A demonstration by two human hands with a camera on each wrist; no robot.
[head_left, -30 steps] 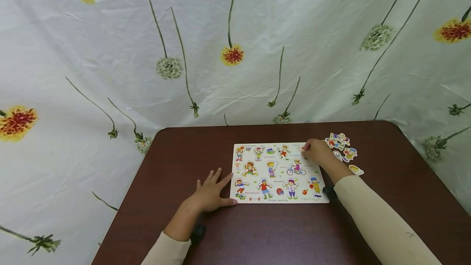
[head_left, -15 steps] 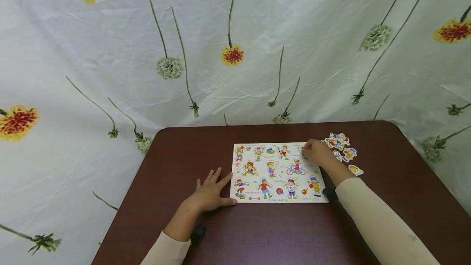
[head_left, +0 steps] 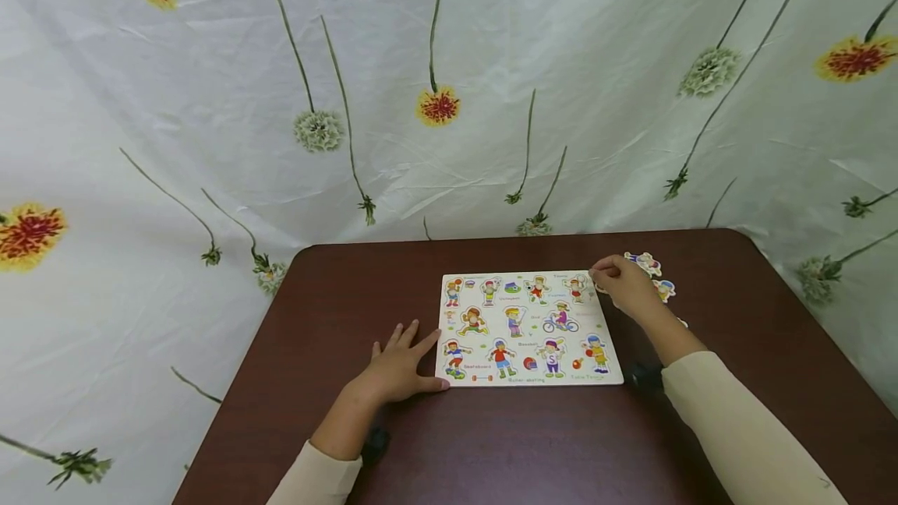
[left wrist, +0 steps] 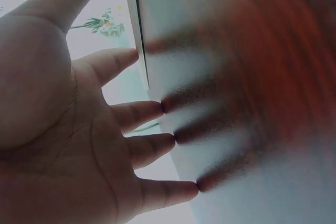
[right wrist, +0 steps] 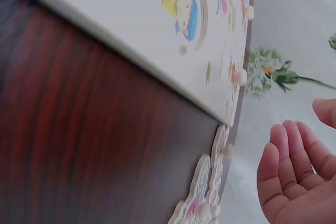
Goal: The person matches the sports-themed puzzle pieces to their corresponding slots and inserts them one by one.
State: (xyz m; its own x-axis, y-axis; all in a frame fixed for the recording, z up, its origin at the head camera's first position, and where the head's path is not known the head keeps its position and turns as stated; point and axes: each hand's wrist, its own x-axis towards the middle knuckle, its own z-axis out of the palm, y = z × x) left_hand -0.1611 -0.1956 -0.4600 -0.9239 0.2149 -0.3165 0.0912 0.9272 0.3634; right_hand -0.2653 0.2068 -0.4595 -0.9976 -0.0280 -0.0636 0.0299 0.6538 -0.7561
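My left hand lies with spread fingers at the left edge of a white knobbed puzzle board. Its thumb and index finger reach the board's edge; the other fingertips touch the table. Coloured figures of children at sports fill the board, among them a tennis player piece in the top right corner. My right hand is just past that corner, over several loose puzzle pieces that it partly hides. In the right wrist view, the fingers of the right hand are loosely bent with nothing between them.
Loose pieces with round knobs lie at the board's corner, some overlapping. Another loose piece shows beside the right hand. Behind the dark brown table hangs a white flowered cloth.
My right hand has left the tennis player piece at the board's top right and moved right to the loose pieces. The left hand has stayed at the board's edge.
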